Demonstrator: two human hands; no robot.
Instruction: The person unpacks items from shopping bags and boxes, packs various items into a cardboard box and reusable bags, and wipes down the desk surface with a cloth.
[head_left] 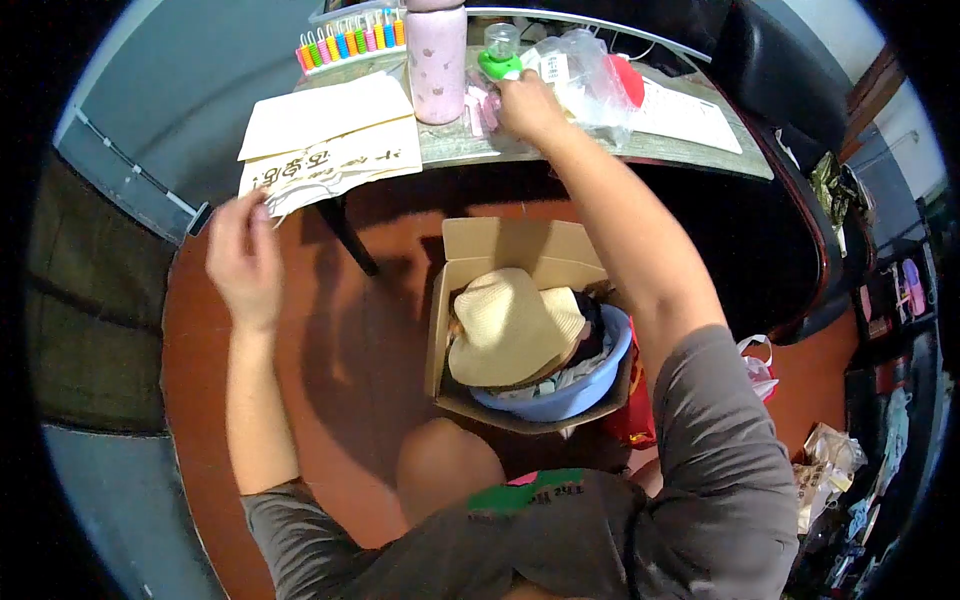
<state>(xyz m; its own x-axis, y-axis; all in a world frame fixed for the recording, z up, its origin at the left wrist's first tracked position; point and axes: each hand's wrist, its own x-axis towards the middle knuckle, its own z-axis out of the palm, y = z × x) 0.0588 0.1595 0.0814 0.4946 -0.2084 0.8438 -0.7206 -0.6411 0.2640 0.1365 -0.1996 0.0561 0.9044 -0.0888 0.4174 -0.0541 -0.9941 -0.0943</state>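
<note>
My right hand [530, 108] reaches over the desk, its fingers closed on a small green object with a clear rounded top [497, 64]; its exact kind I cannot make out. Just left of it stands a pink speckled bottle [437, 70]. A crumpled clear plastic bag [590, 85] lies to the right of that hand. Beside the near left corner of a flat cream paper bag with dark writing [335, 135] is my left hand [245, 262], raised with loosely bent fingers apart; nothing shows in it.
A row of colourful small items [350, 42] stands at the desk's back left. Below the desk [690, 155], a cardboard box [490, 238] holds a straw hat [512, 325] and a blue basin [570, 400]. A black chair [775, 75] is at the right.
</note>
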